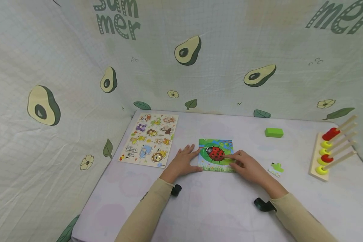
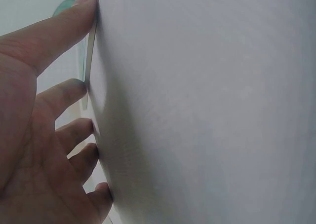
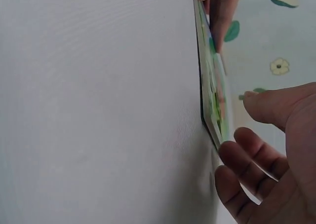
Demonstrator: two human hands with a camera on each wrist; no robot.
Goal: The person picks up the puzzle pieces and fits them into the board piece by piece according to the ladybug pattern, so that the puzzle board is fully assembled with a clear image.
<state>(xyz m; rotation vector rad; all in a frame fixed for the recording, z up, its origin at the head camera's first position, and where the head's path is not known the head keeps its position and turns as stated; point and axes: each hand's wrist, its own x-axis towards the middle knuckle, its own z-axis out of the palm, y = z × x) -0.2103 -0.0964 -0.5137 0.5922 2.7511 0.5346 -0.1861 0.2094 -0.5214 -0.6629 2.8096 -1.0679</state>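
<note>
A square ladybug puzzle (image 1: pixel 211 164) lies flat on the table in the head view. My left hand (image 1: pixel 183 162) rests at its left side, fingers spread, the thumb and index finger touching the edge. In the left wrist view those fingers (image 2: pixel 59 31) are straight against the thin board. From the right, my right hand (image 1: pixel 248 166) reaches over the puzzle with the index finger extended to the ladybug. Its other fingers are bent, and in the right wrist view the hand (image 3: pixel 276 160) holds nothing. A loose green-and-white puzzle piece (image 1: pixel 276 169) lies right of this hand.
An animal puzzle board (image 1: pixel 149 139) lies to the left. A green block (image 1: pixel 274 132) sits at the back right. Near the right edge stands a wooden peg stand (image 1: pixel 316 164) with red and yellow rings. Avocado-print cloth (image 1: pixel 217 87) hangs behind the table and at its left.
</note>
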